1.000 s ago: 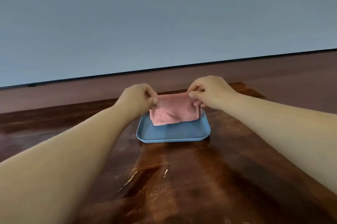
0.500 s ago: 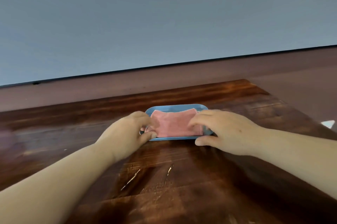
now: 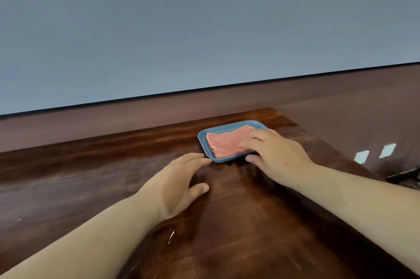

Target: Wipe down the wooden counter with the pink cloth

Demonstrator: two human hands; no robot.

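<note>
pink cloth lay folded in the blue tray | my right hand rested on the cloth, fingers nearly straight | my left hand lay flat, spread, on the wooden worktop just before the tray | I judged no wiping under way.

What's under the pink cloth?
The blue tray lies under the pink cloth, on the wooden counter. The right hand covers the cloth's right end.
</note>
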